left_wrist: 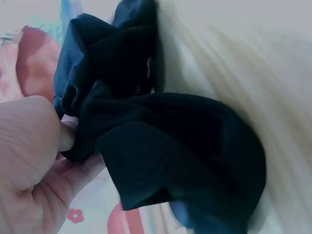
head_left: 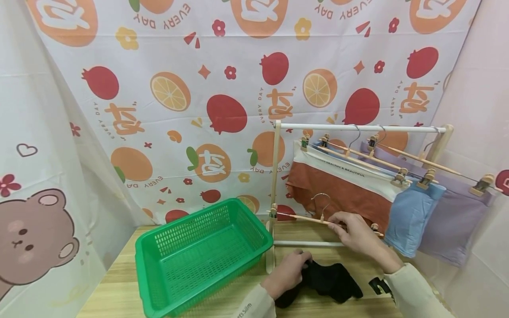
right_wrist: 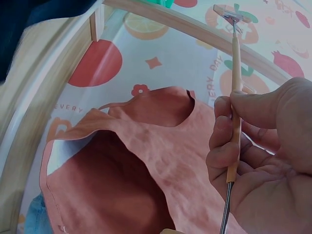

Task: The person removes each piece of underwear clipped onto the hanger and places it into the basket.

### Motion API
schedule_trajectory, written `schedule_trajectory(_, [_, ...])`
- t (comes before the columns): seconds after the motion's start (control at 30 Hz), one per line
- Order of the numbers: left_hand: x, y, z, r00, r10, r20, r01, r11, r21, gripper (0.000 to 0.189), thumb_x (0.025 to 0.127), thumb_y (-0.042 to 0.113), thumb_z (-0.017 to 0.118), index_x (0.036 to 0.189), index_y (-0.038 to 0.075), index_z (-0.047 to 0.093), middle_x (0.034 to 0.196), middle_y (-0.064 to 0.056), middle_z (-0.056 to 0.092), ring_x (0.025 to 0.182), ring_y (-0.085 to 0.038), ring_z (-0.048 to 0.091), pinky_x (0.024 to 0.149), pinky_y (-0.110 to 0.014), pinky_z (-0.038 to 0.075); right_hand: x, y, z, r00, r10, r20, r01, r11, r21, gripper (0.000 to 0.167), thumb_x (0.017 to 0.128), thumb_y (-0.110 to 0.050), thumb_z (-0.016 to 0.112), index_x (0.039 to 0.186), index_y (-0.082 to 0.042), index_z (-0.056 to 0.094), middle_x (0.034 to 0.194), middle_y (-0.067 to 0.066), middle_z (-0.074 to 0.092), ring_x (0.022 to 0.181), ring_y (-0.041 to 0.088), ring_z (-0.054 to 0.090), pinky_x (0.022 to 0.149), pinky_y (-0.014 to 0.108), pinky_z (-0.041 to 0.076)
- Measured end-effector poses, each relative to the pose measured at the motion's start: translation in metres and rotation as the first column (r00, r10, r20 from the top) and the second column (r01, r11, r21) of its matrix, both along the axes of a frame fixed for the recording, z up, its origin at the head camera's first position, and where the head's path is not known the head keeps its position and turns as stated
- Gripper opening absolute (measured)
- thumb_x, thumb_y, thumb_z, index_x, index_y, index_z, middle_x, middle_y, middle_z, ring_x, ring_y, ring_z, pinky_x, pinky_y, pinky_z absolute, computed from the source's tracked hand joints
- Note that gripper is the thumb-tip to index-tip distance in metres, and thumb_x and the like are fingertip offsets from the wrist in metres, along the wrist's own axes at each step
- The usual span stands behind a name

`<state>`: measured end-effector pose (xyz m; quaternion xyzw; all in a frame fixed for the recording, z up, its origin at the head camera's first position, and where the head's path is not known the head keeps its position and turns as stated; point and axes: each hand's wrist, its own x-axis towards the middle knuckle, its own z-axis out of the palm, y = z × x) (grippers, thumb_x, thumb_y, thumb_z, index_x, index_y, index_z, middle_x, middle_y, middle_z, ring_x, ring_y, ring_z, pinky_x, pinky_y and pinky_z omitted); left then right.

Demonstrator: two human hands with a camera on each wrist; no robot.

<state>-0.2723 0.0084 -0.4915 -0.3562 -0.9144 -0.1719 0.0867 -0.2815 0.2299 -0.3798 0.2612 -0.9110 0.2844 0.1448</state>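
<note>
In the head view my left hand (head_left: 288, 271) pinches black underwear (head_left: 330, 280) by its left part, low over the table. The left wrist view has the same black underwear (left_wrist: 161, 141) bunched and hanging in folds, with thumb and fingers gripping its edge. My right hand (head_left: 358, 234) holds the bar of a wooden clip hanger (head_left: 306, 218) up and to the right of the cloth, just in front of the rack. Its metal hook points up, and a clip sits at each end. Fingers curl round the bar (right_wrist: 236, 68) in the right wrist view.
A green plastic basket (head_left: 145, 274) stands on the left of the wooden table (head_left: 115, 287). On a small rack (head_left: 274, 168) at right hang rust-and-white underwear (head_left: 330, 187), a blue piece (head_left: 415, 216) and a lilac piece (head_left: 457, 221) on clip hangers. A printed curtain (head_left: 179, 145) hangs behind.
</note>
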Motion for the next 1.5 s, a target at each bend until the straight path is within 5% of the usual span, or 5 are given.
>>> schedule_trajectory(0.3, [0.003, -0.007, 0.021, 0.992, -0.02, -0.125, 0.04, 0.987, 0.156, 0.024, 0.09, -0.004, 0.068, 0.105, 0.015, 0.066, 0.095, 0.001, 0.068, 0.088, -0.009, 0.068, 0.075, -0.014, 0.053, 0.0, 0.002, 0.003, 1.0, 0.006, 0.014, -0.006, 1.0, -0.016, 0.008, 0.097, -0.007, 0.067, 0.096, -0.013, 0.072, 0.068, -0.006, 0.058, 0.054, -0.001, 0.045, 0.051, 0.022, 0.04])
schedule_trajectory(0.83, [0.004, -0.029, 0.07, 0.984, 0.0, -0.177, 0.065, 0.931, 0.359, 0.015, 0.097, 0.0, 0.062, 0.104, 0.012, 0.068, 0.098, -0.003, 0.071, 0.091, -0.016, 0.07, 0.082, -0.025, 0.058, -0.002, 0.005, 0.003, 0.999, 0.04, -0.026, -0.042, 0.998, -0.045, 0.009, 0.097, -0.006, 0.067, 0.094, -0.014, 0.072, 0.063, -0.007, 0.057, 0.051, -0.004, 0.044, 0.048, 0.022, 0.04])
schedule_trajectory(1.5, [-0.006, -0.095, 0.129, 0.95, 0.156, -0.269, 0.009, 0.852, 0.523, 0.019, 0.094, -0.008, 0.062, 0.103, 0.007, 0.07, 0.103, -0.01, 0.074, 0.098, -0.026, 0.072, 0.085, -0.038, 0.061, 0.001, 0.007, 0.006, 1.0, 0.013, -0.012, -0.014, 0.997, -0.081, 0.009, 0.095, -0.003, 0.067, 0.094, -0.01, 0.073, 0.074, -0.005, 0.068, 0.056, -0.003, 0.052, 0.048, 0.023, 0.045])
